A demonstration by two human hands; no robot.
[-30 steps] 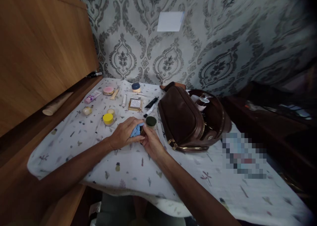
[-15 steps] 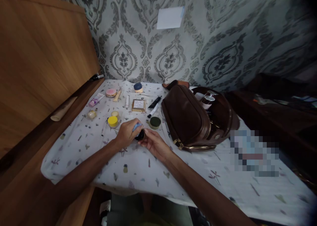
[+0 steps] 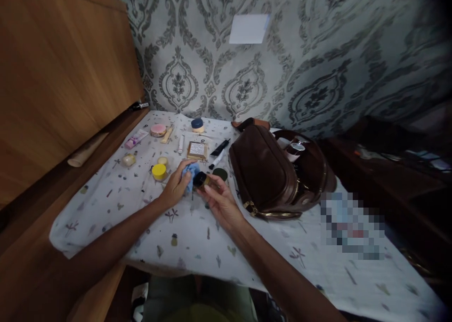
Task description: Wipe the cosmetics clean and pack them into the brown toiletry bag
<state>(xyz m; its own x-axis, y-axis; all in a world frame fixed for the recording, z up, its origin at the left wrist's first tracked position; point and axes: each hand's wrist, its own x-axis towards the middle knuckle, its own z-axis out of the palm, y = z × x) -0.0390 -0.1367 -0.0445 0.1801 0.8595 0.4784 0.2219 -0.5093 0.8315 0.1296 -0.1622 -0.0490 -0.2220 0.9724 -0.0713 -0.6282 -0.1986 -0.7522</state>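
My left hand (image 3: 175,184) is closed on a crumpled blue cloth (image 3: 191,172) above the table's near middle. Beside it, my right hand (image 3: 223,199) grips a small jar (image 3: 201,181) with a black lid, its body partly covered by my fingers. The lid faces the cloth; whether the two touch I cannot tell. Just beyond my right hand lies a round dark green-lidded container (image 3: 220,173). A yellow-lidded jar (image 3: 159,172) stands to the left of my left hand, with a small cream-coloured pot (image 3: 163,161) behind it.
An open brown leather bag (image 3: 263,166) with items inside stands at the right. Farther back lie a glittery square compact (image 3: 197,149), a black tube (image 3: 220,147), a blue-lidded jar (image 3: 197,125), a pink-lidded pot (image 3: 158,130) and several tubes. A wooden cabinet (image 3: 70,68) borders the left.
My hands have drawn slightly apart. The jar has turned so its black lid and side show, and more of the blue cloth is visible in my left hand.
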